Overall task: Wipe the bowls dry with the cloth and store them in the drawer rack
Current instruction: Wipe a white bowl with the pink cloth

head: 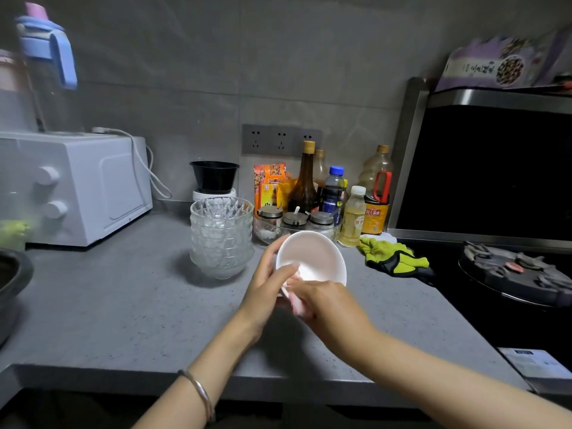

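A white bowl point(312, 253) is held tilted above the grey counter, its inside facing me. My left hand point(268, 283) grips its left rim, thumb over the edge. My right hand point(322, 301) holds a small pale cloth point(295, 297) against the bowl's near rim and inside. A stack of several clear glass bowls point(220, 235) stands on the counter just left of the white bowl. No drawer rack is in view.
A white toaster oven point(77, 187) sits at the left, a black bowl point(214, 176) behind the glass stack. Bottles and spice jars point(334, 199) crowd the back. Yellow-green gloves point(390, 257) lie right, beside the black stove point(513, 274). The counter edge point(154, 379) runs near me.
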The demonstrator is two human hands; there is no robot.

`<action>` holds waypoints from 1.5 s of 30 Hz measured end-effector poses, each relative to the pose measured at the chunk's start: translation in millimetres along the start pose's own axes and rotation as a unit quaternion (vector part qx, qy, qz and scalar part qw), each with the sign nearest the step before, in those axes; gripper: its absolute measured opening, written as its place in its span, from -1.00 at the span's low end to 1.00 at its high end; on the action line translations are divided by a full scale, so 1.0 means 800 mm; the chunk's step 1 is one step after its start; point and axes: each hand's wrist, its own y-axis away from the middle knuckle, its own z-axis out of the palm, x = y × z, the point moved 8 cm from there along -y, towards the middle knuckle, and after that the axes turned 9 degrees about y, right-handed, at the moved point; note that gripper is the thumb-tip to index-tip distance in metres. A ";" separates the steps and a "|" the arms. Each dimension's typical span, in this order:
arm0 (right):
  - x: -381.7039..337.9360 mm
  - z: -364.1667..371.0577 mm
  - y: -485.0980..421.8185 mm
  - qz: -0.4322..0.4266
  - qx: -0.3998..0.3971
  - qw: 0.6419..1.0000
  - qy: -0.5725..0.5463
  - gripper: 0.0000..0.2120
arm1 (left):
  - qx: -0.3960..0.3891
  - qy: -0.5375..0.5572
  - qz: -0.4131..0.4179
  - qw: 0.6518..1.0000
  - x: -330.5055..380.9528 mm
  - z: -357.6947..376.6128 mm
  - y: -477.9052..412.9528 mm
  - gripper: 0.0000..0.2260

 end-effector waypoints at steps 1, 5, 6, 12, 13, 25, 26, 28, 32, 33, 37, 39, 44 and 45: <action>0.000 -0.004 0.002 0.006 0.015 0.999 -0.039 -0.85 | 0.014 -0.006 0.010 1.000 0.001 -0.001 0.001 -0.69; 0.006 -0.001 0.009 -0.153 -0.020 0.985 0.071 -0.80 | 0.038 -0.038 -0.048 0.997 0.002 -0.023 -0.005 -0.90; 0.009 -0.005 0.009 -0.182 -0.041 0.974 0.127 -0.69 | 0.027 -0.043 -0.080 0.996 -0.002 -0.027 -0.006 -0.87; 0.017 0.003 -0.001 -0.124 -0.112 0.961 0.219 -0.59 | 0.026 0.000 -0.126 0.992 -0.009 -0.028 -0.002 -0.70; 0.013 0.001 -0.003 -0.100 -0.100 0.968 0.208 -0.63 | 0.029 0.011 -0.111 0.993 -0.008 -0.026 -0.001 -0.71; 0.014 -0.007 0.003 -0.185 -0.045 0.974 0.124 -0.83 | 0.010 -0.056 -0.136 0.989 0.002 -0.027 0.005 -0.78; 0.018 -0.005 0.000 -0.176 -0.082 0.969 0.154 -0.71 | 0.007 -0.050 -0.151 0.987 -0.001 -0.028 0.005 -0.71; 0.017 0.007 -0.002 -0.159 -0.148 0.953 0.213 -0.58 | 0.023 -0.037 -0.144 0.989 0.000 -0.027 0.004 -0.69; 0.002 0.004 -0.004 -0.013 -0.120 0.986 0.115 -0.71 | 0.030 -0.013 -0.060 0.998 -0.001 -0.015 0.007 -0.74; -0.003 -0.006 -0.005 0.021 -0.075 0.995 0.069 -0.80 | 0.027 -0.007 -0.038 0.999 -0.001 -0.010 0.009 -0.73; -0.011 -0.008 0.004 0.017 -0.072 0.995 -0.073 -0.88 | 0.070 -0.036 0.002 0.997 0.001 -0.014 0.011 -0.80; -0.007 -0.010 0.014 -0.083 -0.071 0.994 0.011 -0.91 | 0.060 -0.040 -0.011 0.997 0.005 -0.024 0.007 -0.80; 0.023 -0.021 0.015 -0.301 -0.096 0.909 0.271 -0.57 | -0.088 -0.048 -0.148 0.984 -0.002 -0.007 0.006 -0.66; 0.025 -0.025 0.011 -0.314 -0.101 0.898 0.293 -0.54 | -0.099 -0.053 -0.170 0.979 -0.003 -0.003 0.006 -0.65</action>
